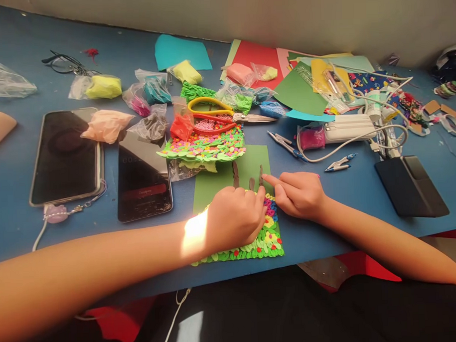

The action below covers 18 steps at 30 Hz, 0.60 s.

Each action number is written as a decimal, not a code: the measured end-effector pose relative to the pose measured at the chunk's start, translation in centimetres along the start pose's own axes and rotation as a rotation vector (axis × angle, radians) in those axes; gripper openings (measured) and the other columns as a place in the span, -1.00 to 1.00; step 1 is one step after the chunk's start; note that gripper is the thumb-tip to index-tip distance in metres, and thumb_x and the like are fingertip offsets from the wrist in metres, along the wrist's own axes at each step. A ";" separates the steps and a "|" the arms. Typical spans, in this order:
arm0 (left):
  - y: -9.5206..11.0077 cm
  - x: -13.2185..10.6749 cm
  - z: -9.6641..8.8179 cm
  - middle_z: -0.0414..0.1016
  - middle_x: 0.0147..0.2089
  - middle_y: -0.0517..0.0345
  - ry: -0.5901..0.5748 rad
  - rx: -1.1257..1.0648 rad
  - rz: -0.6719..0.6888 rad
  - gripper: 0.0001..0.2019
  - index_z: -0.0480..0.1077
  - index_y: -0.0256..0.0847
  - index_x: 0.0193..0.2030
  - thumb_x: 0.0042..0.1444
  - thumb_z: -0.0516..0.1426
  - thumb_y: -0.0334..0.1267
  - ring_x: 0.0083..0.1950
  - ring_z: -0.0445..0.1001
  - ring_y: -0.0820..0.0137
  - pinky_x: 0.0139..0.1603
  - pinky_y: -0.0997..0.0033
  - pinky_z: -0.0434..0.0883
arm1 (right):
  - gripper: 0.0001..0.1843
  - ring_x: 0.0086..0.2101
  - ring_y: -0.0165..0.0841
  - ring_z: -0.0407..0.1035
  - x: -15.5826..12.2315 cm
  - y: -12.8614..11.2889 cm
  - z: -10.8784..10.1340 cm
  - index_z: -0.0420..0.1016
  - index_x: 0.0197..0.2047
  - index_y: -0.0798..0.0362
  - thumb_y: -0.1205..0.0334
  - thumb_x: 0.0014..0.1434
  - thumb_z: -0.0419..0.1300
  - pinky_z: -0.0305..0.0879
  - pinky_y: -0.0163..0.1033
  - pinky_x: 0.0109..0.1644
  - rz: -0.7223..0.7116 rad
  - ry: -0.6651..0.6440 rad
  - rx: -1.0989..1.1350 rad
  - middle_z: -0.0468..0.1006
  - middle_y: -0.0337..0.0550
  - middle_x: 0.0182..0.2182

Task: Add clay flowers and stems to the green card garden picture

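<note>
A green sheet lies before me, its lower part covered with small green, yellow, red and purple clay pieces. Three dark brown clay strips stand out on its bare part: a long one at left, a short one and a thin one at right. My right hand touches the thin strip with its stretched index fingertip, other fingers bent. My left hand rests over the flowered part, fingers curled, index fingertip near that strip's lower end. Whatever its hidden fingers hold, if anything, cannot be seen.
Behind the sheet are a clay-covered flower piece, scissors and several bagged clay lumps. Two phones lie at left. To the right are a compass, a white power bank, cables and a black case.
</note>
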<state>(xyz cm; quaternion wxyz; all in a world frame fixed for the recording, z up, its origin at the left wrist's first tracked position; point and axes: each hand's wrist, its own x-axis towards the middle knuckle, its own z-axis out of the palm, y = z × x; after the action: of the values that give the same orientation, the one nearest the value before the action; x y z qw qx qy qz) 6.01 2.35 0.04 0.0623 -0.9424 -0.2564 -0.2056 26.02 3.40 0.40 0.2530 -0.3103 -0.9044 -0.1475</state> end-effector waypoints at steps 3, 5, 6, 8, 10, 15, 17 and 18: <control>-0.1 -0.1 0.2 0.40 -0.55 0.10 0.011 -0.011 0.014 -0.68 0.48 -0.52 -0.09 0.22 0.00 -0.33 -0.57 0.40 0.31 -0.60 0.32 0.22 | -0.70 -0.64 -0.52 0.17 0.0 0.0 -0.1 0.57 -0.28 0.20 0.44 0.22 -0.01 0.13 -0.35 -0.55 -0.048 0.002 0.079 0.36 -0.29 -0.66; -0.2 -0.1 0.3 0.37 -0.57 0.11 0.016 -0.004 0.023 -0.69 0.48 -0.52 -0.11 0.23 -0.01 -0.34 -0.58 0.38 0.33 -0.60 0.33 0.20 | -0.72 -0.65 -0.52 0.16 0.0 0.1 -0.1 0.56 -0.27 0.20 0.45 0.21 0.01 0.12 -0.35 -0.57 -0.041 -0.001 0.085 0.37 -0.30 -0.66; -0.2 -0.1 0.3 0.36 -0.57 0.11 0.018 0.001 0.024 -0.69 0.48 -0.52 -0.11 0.24 -0.02 -0.34 -0.58 0.38 0.33 -0.60 0.34 0.20 | -0.72 -0.65 -0.52 0.16 0.0 0.1 -0.1 0.56 -0.26 0.20 0.45 0.20 0.01 0.12 -0.36 -0.57 -0.036 0.006 0.082 0.37 -0.30 -0.65; -0.3 0.0 0.1 0.36 -0.55 0.09 0.005 -0.005 0.032 -0.69 0.46 -0.52 -0.09 0.24 -0.04 -0.36 -0.56 0.38 0.31 -0.59 0.34 0.24 | -0.70 -0.65 -0.51 0.16 -0.1 0.2 -0.4 0.55 -0.23 0.19 0.44 0.21 -0.03 0.14 -0.36 -0.57 -0.047 0.035 0.094 0.35 -0.29 -0.65; 0.0 -0.1 -0.6 0.39 -0.47 0.03 -0.015 -0.069 0.023 -0.69 0.41 -0.53 -0.03 0.19 -0.05 -0.44 -0.47 0.42 0.27 -0.54 0.31 0.34 | -0.66 -0.62 -0.49 0.19 -0.1 0.2 -1.1 0.53 -0.16 0.19 0.40 0.24 -0.08 0.18 -0.35 -0.54 -0.089 0.084 0.100 0.35 -0.26 -0.63; 2.1 -1.2 -3.4 0.50 -0.09 -0.11 0.079 -0.657 -0.176 -0.54 0.20 -0.43 0.15 0.11 -0.14 -0.65 -0.06 0.50 0.36 -0.11 0.43 0.53 | -0.77 -0.52 -0.44 0.28 0.4 -1.4 -3.1 0.46 -0.15 0.16 0.18 0.29 0.06 0.28 -0.30 -0.50 -0.207 0.238 -0.029 0.40 -0.19 -0.50; 3.0 -2.0 -4.4 0.51 0.03 -0.10 0.104 -0.851 -0.252 -0.57 0.15 -0.36 0.19 0.21 -0.17 -0.62 0.06 0.49 0.44 0.00 0.53 0.51 | -0.84 -0.49 -0.43 0.31 0.7 -2.7 -3.9 0.43 -0.23 0.13 0.20 0.23 0.19 0.28 -0.28 -0.50 -0.209 0.288 -0.066 0.41 -0.17 -0.46; 3.3 -2.3 -4.7 0.50 0.08 -0.09 0.097 -0.912 -0.280 -0.59 0.12 -0.34 0.22 0.26 -0.17 -0.58 0.10 0.48 0.45 0.04 0.54 0.50 | -0.87 -0.47 -0.42 0.32 0.8 -3.4 -4.3 0.42 -0.26 0.12 0.23 0.20 0.22 0.28 -0.28 -0.49 -0.209 0.290 -0.082 0.41 -0.16 -0.44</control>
<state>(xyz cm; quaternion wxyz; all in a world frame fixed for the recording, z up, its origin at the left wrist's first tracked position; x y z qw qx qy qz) 4.22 -2.60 3.32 -0.3740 -0.8193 -0.2612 -0.3474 24.88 -0.61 4.05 0.3513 -0.2003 -0.8789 -0.2531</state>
